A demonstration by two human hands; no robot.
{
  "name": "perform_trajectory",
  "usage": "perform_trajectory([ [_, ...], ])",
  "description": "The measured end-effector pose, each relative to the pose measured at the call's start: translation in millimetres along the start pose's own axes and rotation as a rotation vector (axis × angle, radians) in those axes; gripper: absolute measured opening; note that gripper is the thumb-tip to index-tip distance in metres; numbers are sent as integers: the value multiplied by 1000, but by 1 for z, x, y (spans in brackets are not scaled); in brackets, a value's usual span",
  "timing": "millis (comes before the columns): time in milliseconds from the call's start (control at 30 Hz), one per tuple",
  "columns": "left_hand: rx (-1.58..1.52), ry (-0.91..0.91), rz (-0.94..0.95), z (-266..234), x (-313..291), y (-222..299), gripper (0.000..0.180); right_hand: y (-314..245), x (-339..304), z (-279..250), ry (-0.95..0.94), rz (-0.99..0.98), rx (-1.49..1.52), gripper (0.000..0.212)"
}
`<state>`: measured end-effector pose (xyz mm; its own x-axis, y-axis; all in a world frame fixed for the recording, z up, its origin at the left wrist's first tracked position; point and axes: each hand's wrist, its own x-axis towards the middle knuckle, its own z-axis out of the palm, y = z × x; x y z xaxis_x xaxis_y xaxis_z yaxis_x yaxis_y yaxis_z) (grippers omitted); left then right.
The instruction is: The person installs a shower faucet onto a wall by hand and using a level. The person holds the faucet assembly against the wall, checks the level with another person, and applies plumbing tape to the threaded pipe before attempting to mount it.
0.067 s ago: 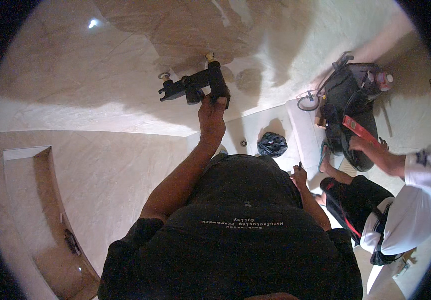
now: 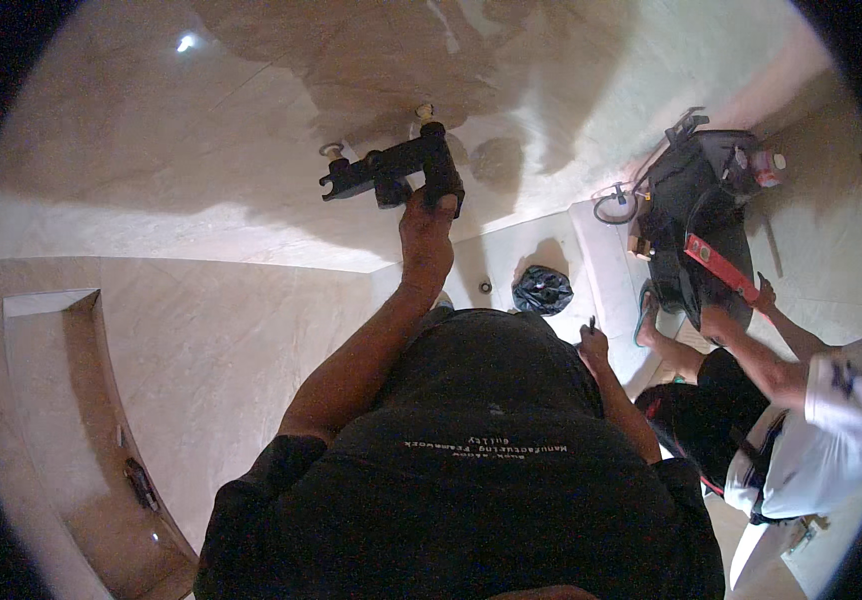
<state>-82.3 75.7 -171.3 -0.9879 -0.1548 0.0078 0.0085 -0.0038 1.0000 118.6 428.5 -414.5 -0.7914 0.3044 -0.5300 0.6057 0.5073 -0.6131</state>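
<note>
My left hand (image 2: 428,238) is raised to the tiled wall, its fingers closed round the right-hand end of a black mixer valve (image 2: 396,168). The valve is a bar with an arm at its right side and a forked left end. Its upper right end meets a brass fitting (image 2: 425,113) in the wall. Just above the forked end, a second brass fitting (image 2: 332,152) with a ring stands out of the wall. Low beside my body, my right hand (image 2: 594,347) is closed on a thin, dark pen-like stick (image 2: 592,326).
A black plastic bag (image 2: 543,290) lies on the floor near a round drain (image 2: 486,287). To the right, a co-worker in a white shirt (image 2: 811,450) holds a red spirit level (image 2: 719,268) over a black bag (image 2: 701,200). A recessed niche (image 2: 61,390) is in the left wall.
The co-worker's arms have shifted along the spirit level, and one hand now grips its lower end. My hands and the mixer valve have barely moved.
</note>
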Motion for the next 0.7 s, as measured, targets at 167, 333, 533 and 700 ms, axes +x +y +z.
perform_trajectory([
  [167, 51, -20, 62, 5, -2, 10, 36, -110, 16, -8, 297, -644, -152, 38],
  [333, 89, -58, 113, -3, -3, 11, 27, -348, -46, -60, 75, -841, 60, 49],
  [533, -2, -55, -23, 1, -4, 23, 32, -464, -75, -75, 49, -824, -153, 46],
  [700, -168, -29, -72, -4, 0, -3, 36, -484, -66, -55, 71, -989, -164, 51],
])
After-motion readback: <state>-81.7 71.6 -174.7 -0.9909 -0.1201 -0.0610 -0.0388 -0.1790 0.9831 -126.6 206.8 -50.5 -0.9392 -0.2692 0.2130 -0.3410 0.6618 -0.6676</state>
